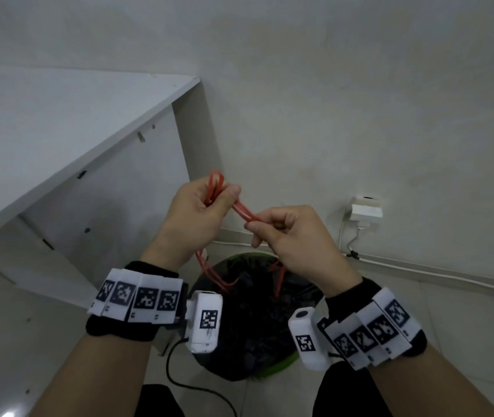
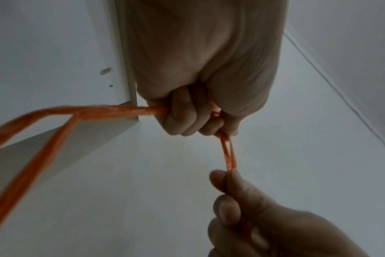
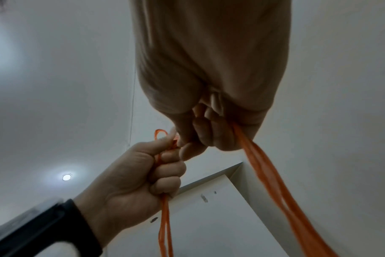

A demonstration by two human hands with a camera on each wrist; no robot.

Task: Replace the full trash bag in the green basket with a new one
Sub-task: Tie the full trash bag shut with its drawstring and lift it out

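Observation:
A full black trash bag [image 1: 251,314] sits in the green basket [image 1: 282,367] on the floor below my wrists. Its red drawstrings [image 1: 244,212] run up from the bag's mouth into both hands. My left hand [image 1: 206,200] grips one drawstring in a fist, and a small loop sticks out above the fingers. My right hand [image 1: 265,227] pinches the other drawstring just to the right, and a short stretch crosses between the hands. The drawstring [image 2: 228,156] links both fists in the left wrist view, and the drawstring [image 3: 273,173] hangs from my right hand in the right wrist view.
A white table [image 1: 59,139] stands to the left, its leg close to the basket. A white wall socket [image 1: 366,210] with cables sits on the wall at the right. A black cable [image 1: 197,386] trails over the pale floor near the basket.

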